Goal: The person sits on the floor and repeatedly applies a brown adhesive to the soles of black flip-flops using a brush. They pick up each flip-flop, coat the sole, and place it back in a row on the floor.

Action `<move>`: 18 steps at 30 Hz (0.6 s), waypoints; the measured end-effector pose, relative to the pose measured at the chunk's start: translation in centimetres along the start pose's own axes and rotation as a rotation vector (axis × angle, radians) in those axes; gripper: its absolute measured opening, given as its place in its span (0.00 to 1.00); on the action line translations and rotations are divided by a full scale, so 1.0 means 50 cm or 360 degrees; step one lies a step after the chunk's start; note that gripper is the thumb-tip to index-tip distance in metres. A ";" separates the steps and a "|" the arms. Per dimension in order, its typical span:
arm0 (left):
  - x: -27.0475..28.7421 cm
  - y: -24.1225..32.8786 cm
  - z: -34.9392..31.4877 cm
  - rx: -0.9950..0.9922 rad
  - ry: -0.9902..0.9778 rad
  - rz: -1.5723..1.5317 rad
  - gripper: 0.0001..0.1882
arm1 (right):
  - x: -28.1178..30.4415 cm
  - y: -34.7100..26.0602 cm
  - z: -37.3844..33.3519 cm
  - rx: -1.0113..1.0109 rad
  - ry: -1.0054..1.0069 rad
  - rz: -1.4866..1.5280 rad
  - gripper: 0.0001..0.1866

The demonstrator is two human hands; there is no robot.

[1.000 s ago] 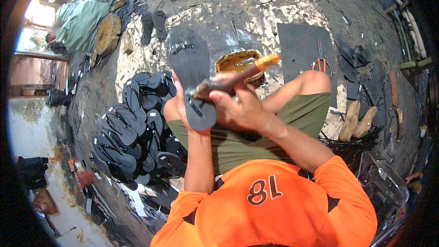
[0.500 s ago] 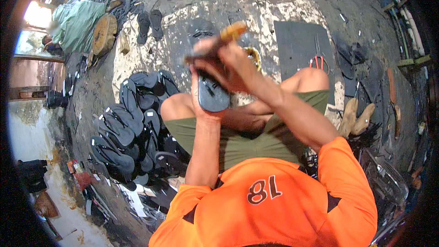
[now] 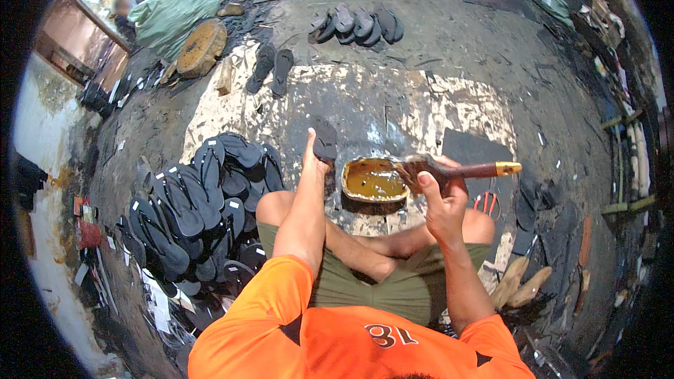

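Beside an amber-filled tub (image 3: 372,201): sole (image 3: 324,137) and brush (image 3: 428,167) in hand

The left hand (image 3: 315,158) clasps the dark sole by its near end, left of the tub. It looks light and bendy, likely slippery wherever wet coating lies, so its edges seem the safer hold. The right hand (image 3: 444,203) closes around the brush near its bristles (image 3: 411,168), at the tub's right rim; the stiff handle (image 3: 484,170) probably offers a cleaner grip.
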State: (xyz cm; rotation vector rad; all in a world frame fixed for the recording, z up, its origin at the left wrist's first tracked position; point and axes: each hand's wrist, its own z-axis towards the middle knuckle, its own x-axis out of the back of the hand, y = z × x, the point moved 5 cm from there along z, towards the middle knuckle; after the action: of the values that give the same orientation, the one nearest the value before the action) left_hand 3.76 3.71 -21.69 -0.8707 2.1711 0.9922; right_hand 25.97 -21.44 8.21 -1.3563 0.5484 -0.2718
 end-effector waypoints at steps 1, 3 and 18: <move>-0.014 -0.003 -0.003 -0.0073 0.0146 0.0144 0.29 | 0.011 0.002 0.006 0.0036 0.0082 -0.0068 0.15; -0.055 0.001 -0.050 0.0079 0.0425 -0.0052 0.31 | 0.028 0.020 0.020 0.0009 0.0140 -0.0065 0.16; -0.189 0.216 0.022 -0.0500 0.0181 0.0767 0.24 | 0.098 0.088 0.078 -0.0118 0.0352 -0.0259 0.18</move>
State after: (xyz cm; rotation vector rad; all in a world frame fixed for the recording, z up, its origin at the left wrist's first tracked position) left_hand 1.65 13.03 -10.95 -0.5509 2.4209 1.5842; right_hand 31.58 -19.66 3.30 -1.4543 0.6376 -0.5433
